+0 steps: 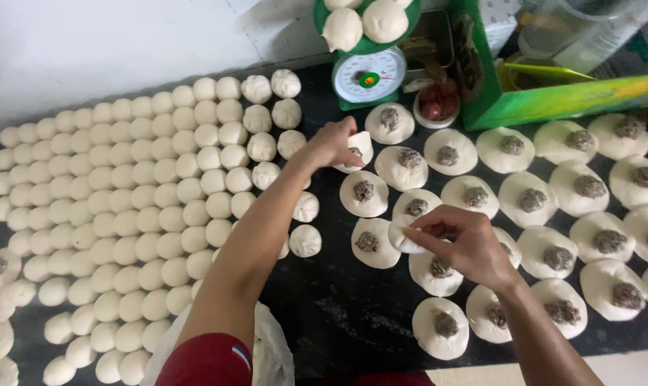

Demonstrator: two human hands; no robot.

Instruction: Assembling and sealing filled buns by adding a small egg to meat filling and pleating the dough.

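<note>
The right hand [467, 246] pinched the rim of a dough disc [404, 239] in the middle rows; the soft, light, likely sticky dough would probably tear unless taken by its edge. Farther out, the left hand [332, 141] gripped a folded disc [358, 146] with fingers closed around it. Filled discs [438, 325] crowded the dark table [338, 314] right; dough balls [124, 214] packed the left. Only a narrow bare strip lay between. A green scale [369, 75] and a green box [553, 100] bounded the far edge.
</note>
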